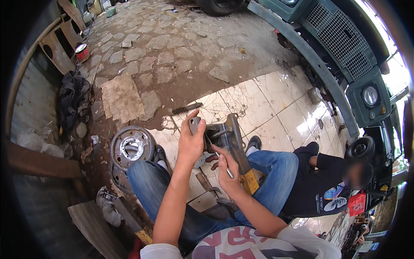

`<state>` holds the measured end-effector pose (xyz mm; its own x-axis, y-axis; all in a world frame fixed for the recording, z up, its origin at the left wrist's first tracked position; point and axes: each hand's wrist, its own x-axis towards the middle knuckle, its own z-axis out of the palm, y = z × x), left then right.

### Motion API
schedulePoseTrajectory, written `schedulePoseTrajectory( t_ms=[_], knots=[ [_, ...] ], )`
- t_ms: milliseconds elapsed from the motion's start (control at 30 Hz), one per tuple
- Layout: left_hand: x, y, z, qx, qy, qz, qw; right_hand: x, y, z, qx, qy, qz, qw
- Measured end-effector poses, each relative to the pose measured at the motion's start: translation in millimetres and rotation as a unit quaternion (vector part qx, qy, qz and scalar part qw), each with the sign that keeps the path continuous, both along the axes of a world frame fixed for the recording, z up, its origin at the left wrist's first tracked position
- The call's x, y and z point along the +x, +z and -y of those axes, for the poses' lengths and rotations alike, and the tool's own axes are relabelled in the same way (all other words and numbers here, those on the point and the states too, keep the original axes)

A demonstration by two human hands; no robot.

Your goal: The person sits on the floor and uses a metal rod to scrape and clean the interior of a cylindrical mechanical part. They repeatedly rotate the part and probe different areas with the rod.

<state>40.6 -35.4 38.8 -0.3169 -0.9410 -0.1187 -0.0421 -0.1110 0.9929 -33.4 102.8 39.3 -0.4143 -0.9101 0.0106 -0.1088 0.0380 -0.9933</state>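
Observation:
My left hand [192, 140] is closed around a grey metal part [194, 124] with a rounded, holed end; its lower portion is hidden by my fingers. In my right hand [226, 167] I grip a thin, silvery metal rod [230, 174], its other end pointing toward the part in my left hand. Just beyond both hands, between my knees, stands a dark metal assembly [230, 134] with a bar along its right side. A yellow-painted metal piece [250, 181] sits under my right forearm. Below my hands a hammer-like tool [205, 181] lies on the tiles.
A dark brush [186, 108] lies on the tiles ahead. Steel wheel rims [133, 144] rest by my left knee, near flattened cardboard [123, 98]. A person in a black shirt [321, 185] crouches at my right, beside a green vehicle's bumper [310, 64].

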Motion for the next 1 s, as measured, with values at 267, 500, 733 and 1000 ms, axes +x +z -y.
schedulePoseTrajectory(
  t_ms=[267, 500, 733, 1000],
  knots=[
    [4, 14, 1, 0.02, 0.011, 0.009, 1.0, 9, 8, -19, 0.001, -0.005, 0.007, 1.0],
    [-1, 13, -3, 0.015, 0.01, -0.018, 1.0, 8, 9, -35, -0.019, -0.003, 0.031, 0.999],
    [8, 11, -1, 0.06, 0.001, -0.044, 0.997, -8, 12, -3, -0.038, 0.027, 0.049, 0.998],
    [10, 10, -1, 0.06, -0.018, -0.051, 0.997, -15, 7, -6, -0.043, 0.032, 0.033, 0.998]
  ],
)
